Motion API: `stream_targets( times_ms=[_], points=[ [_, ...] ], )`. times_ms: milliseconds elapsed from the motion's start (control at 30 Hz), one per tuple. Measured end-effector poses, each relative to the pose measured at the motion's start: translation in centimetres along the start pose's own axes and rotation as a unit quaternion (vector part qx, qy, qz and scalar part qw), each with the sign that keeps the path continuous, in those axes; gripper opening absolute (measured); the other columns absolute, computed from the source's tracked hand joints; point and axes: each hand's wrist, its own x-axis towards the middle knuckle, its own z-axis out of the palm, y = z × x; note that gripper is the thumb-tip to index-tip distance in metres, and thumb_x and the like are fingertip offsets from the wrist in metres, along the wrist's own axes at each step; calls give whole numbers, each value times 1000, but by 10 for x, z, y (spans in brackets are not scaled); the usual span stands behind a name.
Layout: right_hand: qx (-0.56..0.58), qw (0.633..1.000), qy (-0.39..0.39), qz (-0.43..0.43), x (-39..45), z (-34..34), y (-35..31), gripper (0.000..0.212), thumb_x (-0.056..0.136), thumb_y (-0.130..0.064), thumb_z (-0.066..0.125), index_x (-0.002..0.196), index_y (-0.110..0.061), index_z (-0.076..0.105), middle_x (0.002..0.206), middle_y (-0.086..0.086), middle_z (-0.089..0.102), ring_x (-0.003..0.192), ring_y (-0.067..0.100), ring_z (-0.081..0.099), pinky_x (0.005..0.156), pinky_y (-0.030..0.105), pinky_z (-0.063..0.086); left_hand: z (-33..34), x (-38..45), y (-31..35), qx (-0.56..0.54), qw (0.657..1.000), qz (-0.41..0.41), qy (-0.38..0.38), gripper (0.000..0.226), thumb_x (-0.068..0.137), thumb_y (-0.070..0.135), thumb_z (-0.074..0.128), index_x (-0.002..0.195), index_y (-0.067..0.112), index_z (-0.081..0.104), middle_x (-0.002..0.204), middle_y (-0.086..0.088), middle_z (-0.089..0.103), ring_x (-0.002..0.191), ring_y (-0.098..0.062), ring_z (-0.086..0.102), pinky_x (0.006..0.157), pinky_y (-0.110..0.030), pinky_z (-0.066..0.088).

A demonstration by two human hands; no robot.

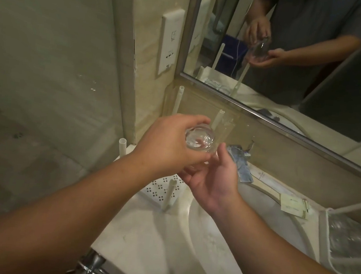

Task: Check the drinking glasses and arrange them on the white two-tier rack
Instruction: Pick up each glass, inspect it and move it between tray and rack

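A clear drinking glass (pixel 44 123) is tipped so that its thick base faces the camera. My left hand (pixel 165 144) grips it from above and the left. My right hand (pixel 212 178) lies palm-up under the glass with its fingers touching the lower end. Both hands hover over the white two-tier rack (pixel 162 187), whose perforated shelf and white posts stand on the counter's left corner. Much of the rack is hidden behind my hands. The mirror shows the same grip from the front.
A round sink basin (pixel 211 248) fills the counter in front of me, with a chrome tap (pixel 242 164) behind it. Small packets (pixel 294 205) lie at the right. A white bin (pixel 347 241) with several glasses stands at far right. A glass shower wall is on the left.
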Motion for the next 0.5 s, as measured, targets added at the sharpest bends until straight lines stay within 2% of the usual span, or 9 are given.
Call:
stream_targets(
  times_ms=[67,167,233,333,400,500],
  points=[
    [11,1000,-7,3,-4,-1,-1,59,97,-53,40,130,-9,59,120,22,66,97,35,68,85,45,53,-1,-3,4,6,1000,7,-8,69,62,47,89,125,45,62,109,17,69,93,2,63,81,-21,53],
    [21,1000,-10,6,-9,-3,-2,49,97,-49,42,120,-11,63,110,18,69,88,30,69,78,39,52,-3,-7,7,15,1000,9,-22,71,62,48,88,127,43,61,110,16,69,95,2,63,83,-23,53],
    [21,1000,-20,3,-11,-4,-4,49,95,-46,46,127,-10,59,114,18,68,92,29,67,78,38,53,-4,-8,8,17,999,7,-27,69,62,47,88,125,43,60,107,19,68,92,4,62,80,-20,52],
    [13,1000,-22,-14,-14,-3,-10,57,83,-38,63,132,-10,57,123,22,62,99,33,64,86,41,54,-5,-10,7,9,999,2,-33,73,63,45,89,127,41,55,106,22,63,93,4,61,81,-20,52],
    [-18,999,1,-30,-16,-2,-17,57,78,-34,70,129,-12,58,121,23,57,89,34,63,83,41,53,-4,-12,6,0,999,0,-40,80,63,44,90,132,40,49,106,22,59,94,1,62,81,-22,53],
    [-99,992,36,-73,-19,0,-26,50,76,-30,72,122,-16,57,99,10,58,63,22,56,68,34,49,-1,-14,4,4,999,4,-46,94,64,38,90,141,45,37,101,19,61,83,2,63,72,-17,53]
  ],
)
